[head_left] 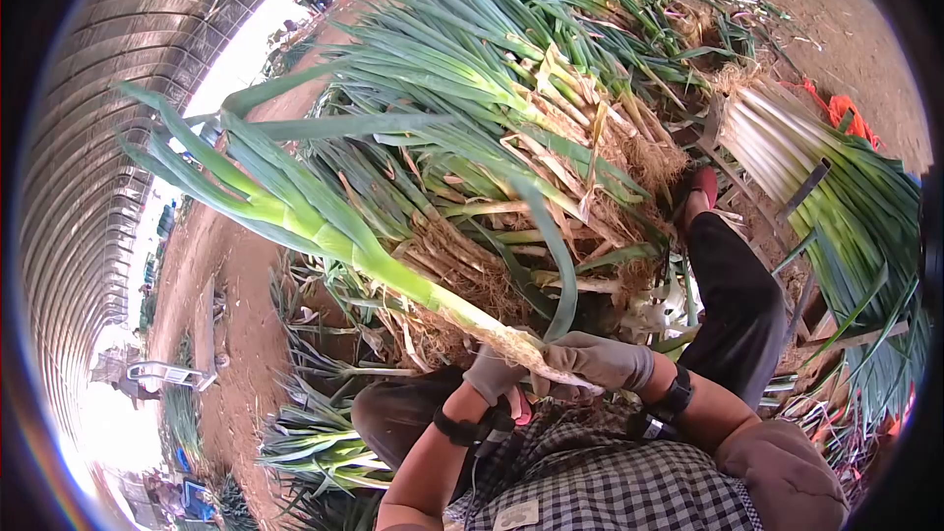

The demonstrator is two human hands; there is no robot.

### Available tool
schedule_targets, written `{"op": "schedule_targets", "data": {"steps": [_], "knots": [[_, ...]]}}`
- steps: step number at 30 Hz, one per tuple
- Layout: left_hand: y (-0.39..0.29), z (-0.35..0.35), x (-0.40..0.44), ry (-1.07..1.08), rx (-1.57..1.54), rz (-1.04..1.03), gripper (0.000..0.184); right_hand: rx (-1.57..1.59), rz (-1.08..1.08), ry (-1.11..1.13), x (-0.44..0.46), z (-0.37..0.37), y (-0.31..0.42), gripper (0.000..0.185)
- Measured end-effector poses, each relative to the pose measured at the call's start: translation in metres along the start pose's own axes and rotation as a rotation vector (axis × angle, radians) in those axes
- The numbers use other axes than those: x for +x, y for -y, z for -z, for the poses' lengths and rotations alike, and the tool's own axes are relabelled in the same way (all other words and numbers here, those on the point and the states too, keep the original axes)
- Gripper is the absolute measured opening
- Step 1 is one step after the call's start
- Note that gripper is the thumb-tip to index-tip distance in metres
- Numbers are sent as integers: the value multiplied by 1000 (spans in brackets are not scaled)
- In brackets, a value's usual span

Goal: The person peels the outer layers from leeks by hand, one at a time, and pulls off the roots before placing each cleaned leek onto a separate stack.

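A large green onion lies slantwise in front of me, its leaves fanned out to the upper left and its pale root end near my lap. My gloved left hand is closed around its lower stalk. My gloved right hand is beside the root end with its fingers curled. A loose, curved green onion leaf runs down into the fingers of that hand. Its fingertips are partly hidden behind the stalk.
A big heap of untrimmed green onions with dry leaves and roots lies before me. To the right, cleaned green onions rest on a metal rack. Orange-red netting is behind them. More green onions lie at my left.
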State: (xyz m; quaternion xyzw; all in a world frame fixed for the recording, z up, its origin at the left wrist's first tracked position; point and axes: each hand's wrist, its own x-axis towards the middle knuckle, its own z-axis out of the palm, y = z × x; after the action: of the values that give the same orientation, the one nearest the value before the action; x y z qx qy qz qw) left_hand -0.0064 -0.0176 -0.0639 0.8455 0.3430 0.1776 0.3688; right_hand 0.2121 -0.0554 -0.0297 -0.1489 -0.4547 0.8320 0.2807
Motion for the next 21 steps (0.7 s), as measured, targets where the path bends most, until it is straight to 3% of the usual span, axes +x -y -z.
{"op": "schedule_targets", "data": {"steps": [1, 3, 5, 6, 8, 9, 10, 11, 13, 17, 20, 21], "knots": [[-1, 4, -1, 2, 0, 2, 14, 3, 0, 0, -1, -4, 5, 63], [-11, 25, 2, -603, -167, 117, 15, 8, 4, -4, -1, -9, 13, 63], [-87, 56, 8, -921, -756, 261, 13, 29, -6, -31, 1, -10, 10, 63], [-106, 61, 12, -921, -756, 261, 13, 46, -17, -53, 2, -11, 9, 63], [-127, 62, 19, -1138, -773, 209, 8, -11, 23, -69, 5, -16, 7, 62], [-124, 62, 15, -1141, -773, 207, 8, -67, 60, -85, 6, -18, 6, 62], [-120, 62, 10, -1111, -763, 217, 8, -50, -90, -117, 5, -15, 2, 57], [-118, 62, 6, -1079, -752, 230, 8, -47, -91, -117, 7, -14, -2, 57], [-117, 62, 5, -1068, -760, 234, 7, -123, 72, -158, 10, -15, -9, 61], [-111, 69, 2, -1025, -625, 257, 5, -202, 27, -197, 7, -14, -3, 60], [-115, 67, 10, -1026, -576, 235, 6, -187, 129, -214, 8, -18, 1, 59], [-118, 67, 13, -1058, -524, 214, 6, -192, 152, -330, 8, -20, 1, 56]]}}
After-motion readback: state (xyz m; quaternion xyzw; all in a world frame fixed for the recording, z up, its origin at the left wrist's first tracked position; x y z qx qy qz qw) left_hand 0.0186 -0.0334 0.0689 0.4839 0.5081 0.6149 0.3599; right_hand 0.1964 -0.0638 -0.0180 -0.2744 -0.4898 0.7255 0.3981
